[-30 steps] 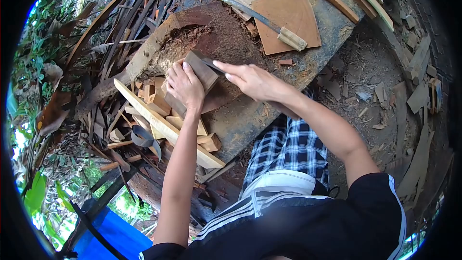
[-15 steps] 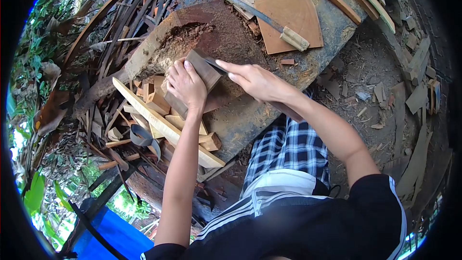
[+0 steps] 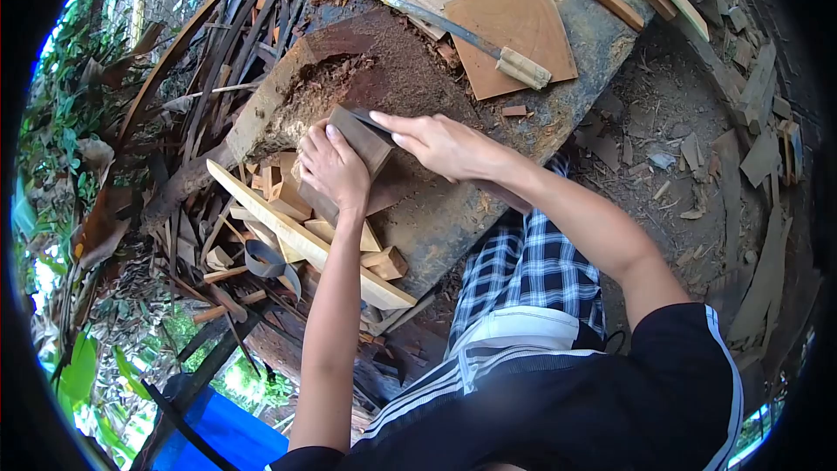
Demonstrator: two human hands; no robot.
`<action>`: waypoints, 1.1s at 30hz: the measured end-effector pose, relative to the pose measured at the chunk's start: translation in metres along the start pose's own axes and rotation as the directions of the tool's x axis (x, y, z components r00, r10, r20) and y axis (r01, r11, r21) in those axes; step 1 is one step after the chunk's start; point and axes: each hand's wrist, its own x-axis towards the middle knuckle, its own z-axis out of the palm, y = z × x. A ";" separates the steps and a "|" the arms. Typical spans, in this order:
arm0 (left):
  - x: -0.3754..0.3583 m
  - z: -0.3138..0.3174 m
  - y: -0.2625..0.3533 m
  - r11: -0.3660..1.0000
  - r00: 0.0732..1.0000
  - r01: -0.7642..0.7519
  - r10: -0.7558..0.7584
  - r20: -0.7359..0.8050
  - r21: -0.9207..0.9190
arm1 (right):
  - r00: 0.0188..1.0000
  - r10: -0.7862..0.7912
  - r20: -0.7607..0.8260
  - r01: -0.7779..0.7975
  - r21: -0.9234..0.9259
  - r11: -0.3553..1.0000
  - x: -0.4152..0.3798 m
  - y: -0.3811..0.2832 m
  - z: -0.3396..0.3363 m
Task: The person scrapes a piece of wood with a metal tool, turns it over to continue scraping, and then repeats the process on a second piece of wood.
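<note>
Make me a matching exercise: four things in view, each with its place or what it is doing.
1. left hand
2. right hand
3. wooden-handled rod
4. blue sheet

A. lower left of the picture
B. gripping a wooden block
C. partly on the fan-shaped board
D. holding a dark-bladed tool

Pairs: 1-B, 2-D, 3-C, 4-A

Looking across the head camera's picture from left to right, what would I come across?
Green leaf → blue sheet → left hand, which holds the wooden block → right hand → pale wooden handle → crumpled pale scrap on the ground.
</note>
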 end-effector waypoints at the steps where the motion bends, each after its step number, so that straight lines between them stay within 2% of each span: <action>1: 0.001 0.000 0.001 1.000 1.000 0.003 -0.003 0.000 0.000 | 1.000 0.000 0.003 0.000 -0.001 1.000 0.000 0.014 0.009; 2: 0.002 -0.001 0.002 1.000 1.000 0.003 -0.003 -0.003 -0.001 | 0.973 -0.189 -0.136 0.188 -0.021 0.982 0.004 0.037 0.025; 3: 0.000 -0.002 0.002 1.000 1.000 0.003 -0.003 -0.001 -0.003 | 0.893 -0.364 -0.267 0.360 -0.064 0.931 0.005 0.049 0.036; 4: -0.002 -0.003 0.003 1.000 1.000 0.008 -0.008 0.005 -0.002 | 0.985 -0.138 -0.104 0.145 0.063 0.987 0.002 0.027 0.019; 5: -0.002 -0.003 0.003 1.000 1.000 0.008 -0.008 0.012 0.000 | 0.999 -0.030 -0.032 0.032 0.038 0.999 0.003 0.002 0.002; 7: 0.001 -0.004 0.003 1.000 1.000 0.003 -0.003 0.007 0.006 | 0.994 0.097 0.059 -0.099 0.049 0.994 0.021 -0.010 -0.005; 8: 0.001 -0.002 0.001 1.000 1.000 0.002 -0.002 0.000 0.012 | 0.994 0.092 0.054 -0.094 0.050 0.994 0.020 -0.006 -0.001; 10: 0.000 0.000 0.001 1.000 1.000 0.005 -0.005 0.000 0.015 | 0.988 -0.101 -0.117 0.109 0.059 0.992 0.013 0.014 0.016; 11: 0.001 0.000 0.002 1.000 1.000 0.002 -0.002 -0.008 0.010 | 0.988 -0.102 -0.113 0.109 0.057 0.992 0.015 0.023 0.020; 13: -0.002 -0.001 0.002 1.000 1.000 0.005 -0.005 -0.007 0.008 | 0.952 -0.234 -0.200 0.242 0.018 0.970 0.008 0.018 0.022; 14: -0.002 -0.001 0.003 1.000 1.000 0.015 -0.015 0.008 0.012 | 1.000 -0.023 -0.017 0.025 0.123 0.992 0.005 0.005 0.005; 15: 0.000 -0.003 0.003 1.000 1.000 0.021 -0.021 0.013 0.016 | 0.997 -0.055 -0.059 0.060 0.087 0.994 0.015 0.003 0.004; 17: 0.000 0.000 0.001 1.000 0.999 -0.006 0.007 -0.035 0.014 | 0.997 0.066 0.032 -0.069 0.091 0.993 0.027 -0.003 0.000; 19: 0.000 0.002 0.004 0.999 0.997 -0.040 0.040 -0.061 -0.001 | 0.954 -0.214 -0.211 0.220 0.005 0.975 0.008 0.033 0.028; 21: 0.000 0.000 0.002 0.999 1.000 0.004 -0.003 -0.020 0.033 | 0.985 -0.100 -0.139 0.112 0.085 0.990 -0.030 0.031 0.030; 24: 0.001 0.001 0.000 1.000 0.999 0.000 0.001 -0.032 0.016 | 0.985 -0.112 -0.130 0.128 0.122 0.984 -0.035 0.037 0.034; 27: -0.001 0.002 -0.001 1.000 1.000 -0.009 0.009 -0.028 0.024 | 0.967 -0.162 -0.195 0.182 0.090 0.979 -0.014 0.037 0.030; 29: 0.004 0.002 -0.003 0.999 1.000 -0.019 0.020 -0.022 0.051 | 0.995 -0.018 -0.100 0.026 0.080 0.996 -0.008 0.032 0.027; 30: 0.004 0.002 -0.003 0.999 0.999 -0.031 0.032 -0.032 0.033 | 0.986 -0.073 -0.152 0.088 0.093 0.992 -0.019 0.033 0.030; 33: 0.001 0.003 -0.001 1.000 0.999 -0.018 0.018 -0.041 0.001 | 0.986 -0.069 -0.153 0.086 0.104 0.991 -0.043 0.045 0.040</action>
